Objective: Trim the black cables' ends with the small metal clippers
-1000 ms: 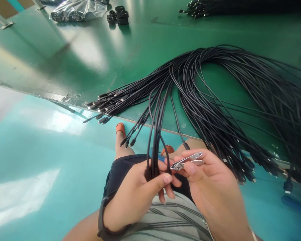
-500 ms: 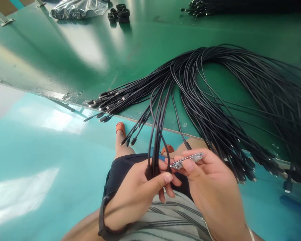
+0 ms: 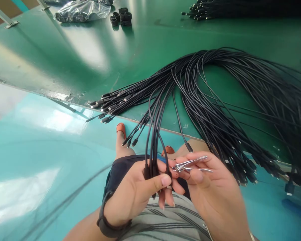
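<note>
Several black cables (image 3: 155, 140) hang over the table edge into my left hand (image 3: 142, 187), which is closed round their connector ends. One connector (image 3: 168, 175) stands apart between thumb and fingers, its cable running upward. Silver nail clippers (image 3: 190, 164) lie in my right hand (image 3: 213, 187), between thumb and fingers, with the lever spread from the body. Their jaws are right beside that separate cable, just above its connector; whether they touch it I cannot tell. A single loose cable end (image 3: 189, 146) hangs just above my right fingers.
A big bundle of black cables (image 3: 210, 57) arches across the green table (image 3: 145, 40), with ends fanned over the front edge. Farther back are clear plastic bags (image 3: 82, 11), coiled black cables (image 3: 125, 17) and another cable bundle (image 3: 215, 10).
The clippers' lever has spread away from the body, and my right thumb has shifted lower. The separated connector now shows more between my left fingers. The view has shifted slightly.
</note>
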`<state>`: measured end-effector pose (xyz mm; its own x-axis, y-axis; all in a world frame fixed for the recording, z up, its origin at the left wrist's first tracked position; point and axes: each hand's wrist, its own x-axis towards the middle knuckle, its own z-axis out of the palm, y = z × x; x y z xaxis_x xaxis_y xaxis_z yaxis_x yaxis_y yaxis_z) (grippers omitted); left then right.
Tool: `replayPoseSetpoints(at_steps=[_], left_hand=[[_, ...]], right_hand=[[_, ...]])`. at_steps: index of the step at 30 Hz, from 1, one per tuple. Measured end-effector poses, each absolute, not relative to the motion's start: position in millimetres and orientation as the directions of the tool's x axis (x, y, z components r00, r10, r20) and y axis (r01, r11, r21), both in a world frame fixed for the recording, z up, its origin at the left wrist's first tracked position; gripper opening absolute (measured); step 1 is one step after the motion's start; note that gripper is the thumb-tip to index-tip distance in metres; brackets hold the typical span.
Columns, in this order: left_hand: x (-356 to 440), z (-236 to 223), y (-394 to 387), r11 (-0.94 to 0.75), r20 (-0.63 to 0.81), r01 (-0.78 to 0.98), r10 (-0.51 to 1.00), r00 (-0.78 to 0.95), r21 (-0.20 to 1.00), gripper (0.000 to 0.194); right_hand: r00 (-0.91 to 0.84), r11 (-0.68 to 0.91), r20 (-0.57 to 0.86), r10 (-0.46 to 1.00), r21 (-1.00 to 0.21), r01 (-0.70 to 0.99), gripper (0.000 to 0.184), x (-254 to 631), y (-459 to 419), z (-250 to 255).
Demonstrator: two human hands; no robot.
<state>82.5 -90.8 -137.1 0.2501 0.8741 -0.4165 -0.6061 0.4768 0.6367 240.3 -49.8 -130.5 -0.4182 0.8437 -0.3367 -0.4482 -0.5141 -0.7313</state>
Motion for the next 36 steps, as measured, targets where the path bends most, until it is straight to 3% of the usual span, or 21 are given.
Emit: replayPoseSetpoints(at_steps=[7,13,22,31,34,36], left_hand=[[89,-127,-91,0.587,-0.615,-0.343,0.788,0.035,0.733,0.021],[91,-130,-93,0.556,-0.58,-0.225,0.813,-0.051,0.8,0.021],[91,-130,-91,0.554,-0.57,-0.147,0.815,-0.102,0.819,0.024],[95,-124,-86,0.598,-0.627,-0.212,0.771,-0.111,0.773,0.022],[96,-125,-86,0.592,-0.622,-0.239,0.78,-0.071,0.77,0.026],[96,-125,-86,0.604,-0.631,-0.224,0.773,-0.07,0.765,0.028]], right_hand=[[-0.383,-0.516,-0.366,0.848,-0.736,-0.438,0.005,233,-56,-125],[-0.385,-0.483,-0.331,0.862,-0.767,-0.422,0.005,228,-58,-125],[-0.379,-0.488,-0.341,0.86,-0.767,-0.416,0.004,226,-56,-125],[-0.356,-0.498,-0.37,0.858,-0.768,-0.402,0.002,227,-55,-127],[-0.44,-0.51,-0.319,0.839,-0.743,-0.433,0.002,232,-50,-128],[-0.53,-0.522,-0.292,0.796,-0.775,-0.357,0.005,235,-45,-126]])
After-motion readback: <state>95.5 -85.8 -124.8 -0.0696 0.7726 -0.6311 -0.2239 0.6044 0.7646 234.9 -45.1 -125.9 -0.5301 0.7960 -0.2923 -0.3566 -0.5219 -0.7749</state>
